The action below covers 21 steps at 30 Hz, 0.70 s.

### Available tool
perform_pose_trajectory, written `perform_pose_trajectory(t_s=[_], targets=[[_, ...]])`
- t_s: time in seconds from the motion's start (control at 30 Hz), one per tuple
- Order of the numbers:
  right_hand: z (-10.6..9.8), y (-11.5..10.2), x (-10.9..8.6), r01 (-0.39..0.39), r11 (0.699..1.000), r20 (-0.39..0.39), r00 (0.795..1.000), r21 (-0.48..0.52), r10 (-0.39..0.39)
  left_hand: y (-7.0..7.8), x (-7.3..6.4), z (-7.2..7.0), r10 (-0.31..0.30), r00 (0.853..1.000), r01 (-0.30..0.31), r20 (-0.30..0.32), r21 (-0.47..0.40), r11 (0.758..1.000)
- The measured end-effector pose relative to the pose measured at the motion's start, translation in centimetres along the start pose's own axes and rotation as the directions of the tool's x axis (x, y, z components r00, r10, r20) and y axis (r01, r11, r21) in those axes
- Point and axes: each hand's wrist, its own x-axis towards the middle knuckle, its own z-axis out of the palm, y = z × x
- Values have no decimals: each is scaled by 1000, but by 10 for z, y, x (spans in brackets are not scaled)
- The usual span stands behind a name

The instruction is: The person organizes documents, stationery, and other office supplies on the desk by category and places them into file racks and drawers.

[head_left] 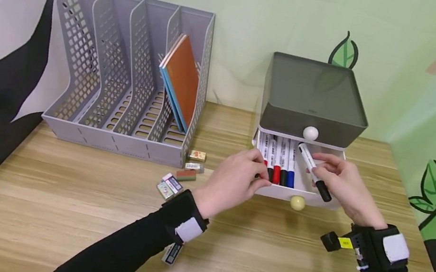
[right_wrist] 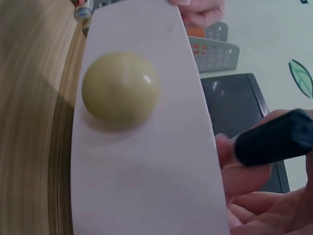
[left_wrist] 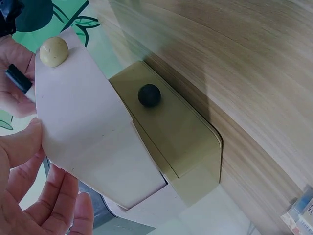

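Note:
My right hand (head_left: 338, 178) pinches a whiteboard marker (head_left: 308, 160), white with a black cap, slanting over the right part of the pulled-out white drawer (head_left: 273, 192). In the right wrist view, the black cap (right_wrist: 274, 137) points out from between the fingers. Several capped markers (head_left: 283, 152) with red, black and blue caps lie side by side in the drawer's left part. At its front left corner is my left hand (head_left: 237, 175), thumb at the front edge and fingers bent loosely over the corner. A cream round knob (left_wrist: 54, 52) sits on the drawer front.
The drawer belongs to a small cabinet with a dark grey top (head_left: 317, 87) and a white upper knob (head_left: 311, 133). To the left stands a grey file rack (head_left: 113, 140) holding orange and blue notebooks (head_left: 182, 82). Several small erasers (head_left: 186, 175) lie on the wooden table (head_left: 60, 196).

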Motion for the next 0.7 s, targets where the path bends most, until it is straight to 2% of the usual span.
perform_pose_trajectory(t_s=[0.17, 0.47, 0.7], targets=[[0, 0, 6, -38, 996, 0, 999, -85, 38, 1, 0, 0, -2, 1000, 2, 5, 4, 1000], [3, 0, 16, -22, 986, -44, 999, -165, 15, 1, -1, 0, 2, 1000, -2, 7, 30, 1000], [7, 4, 21, 53, 967, 76, 996, -250, -35, 0, 0, -1, 3, 1000, -3, 12, 39, 999]])
